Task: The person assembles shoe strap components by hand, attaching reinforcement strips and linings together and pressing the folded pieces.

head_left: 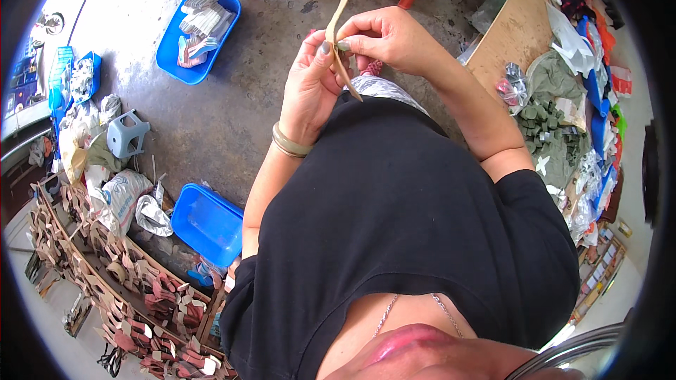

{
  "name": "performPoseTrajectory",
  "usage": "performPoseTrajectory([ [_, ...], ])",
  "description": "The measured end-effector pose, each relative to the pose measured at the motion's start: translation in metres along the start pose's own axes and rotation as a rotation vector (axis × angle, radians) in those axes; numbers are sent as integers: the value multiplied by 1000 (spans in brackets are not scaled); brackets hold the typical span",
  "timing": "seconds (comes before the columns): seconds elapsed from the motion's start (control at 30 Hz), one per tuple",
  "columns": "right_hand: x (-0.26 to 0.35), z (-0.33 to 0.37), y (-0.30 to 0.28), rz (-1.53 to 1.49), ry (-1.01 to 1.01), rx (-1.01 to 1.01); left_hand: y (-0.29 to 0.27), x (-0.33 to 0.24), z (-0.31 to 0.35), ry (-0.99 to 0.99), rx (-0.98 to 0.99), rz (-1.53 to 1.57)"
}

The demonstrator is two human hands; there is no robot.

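Above the black shirt's point(415, 197) hem, a narrow tan strip point(339, 17) slanted between both hands. The left hand point(310, 88) had its thumb and fingers curled closed on it; the right hand point(391, 41) pinched it between thumb and forefinger. It looked mid-handling to me; what was finished or left, I couldn't tell. Pale bundles point(208, 24) lay in a blue tub point(170, 48).

A tub point(167, 56) of bundles point(204, 22) stands left of the strip point(339, 11).
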State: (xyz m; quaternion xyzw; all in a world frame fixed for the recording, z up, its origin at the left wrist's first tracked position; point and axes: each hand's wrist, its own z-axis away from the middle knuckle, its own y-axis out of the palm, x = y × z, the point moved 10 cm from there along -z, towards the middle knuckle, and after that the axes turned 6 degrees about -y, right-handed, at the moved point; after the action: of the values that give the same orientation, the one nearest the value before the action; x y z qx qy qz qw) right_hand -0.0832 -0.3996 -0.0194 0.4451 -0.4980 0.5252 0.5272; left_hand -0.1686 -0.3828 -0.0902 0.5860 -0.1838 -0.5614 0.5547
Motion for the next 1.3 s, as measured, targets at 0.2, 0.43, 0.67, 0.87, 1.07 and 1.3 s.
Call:
performPoseTrajectory([
  [0.2, -6, -3, -23, 101, 0, -127, -1, -32, -10, 350, -243, -471],
  [0.43, -14, -12, -63, 312, -169, -282, 9, -23, -42, 242, -255, -565],
  [0.67, -27, -22, -96, 176, -98, -255, -8, 6, -91, -4, -194, -209],
  [0.87, -40, -34, -138, -152, -6, -211, 27, 2, -129, -73, -232, -199],
  [1.07, -31, -34, -179, -127, 8, -274, 51, 7, -157, -130, -139, -140],
  [1.3, -16, -33, -222, 18, -105, -364, 69, 20, -191, -200, -67, -170],
])
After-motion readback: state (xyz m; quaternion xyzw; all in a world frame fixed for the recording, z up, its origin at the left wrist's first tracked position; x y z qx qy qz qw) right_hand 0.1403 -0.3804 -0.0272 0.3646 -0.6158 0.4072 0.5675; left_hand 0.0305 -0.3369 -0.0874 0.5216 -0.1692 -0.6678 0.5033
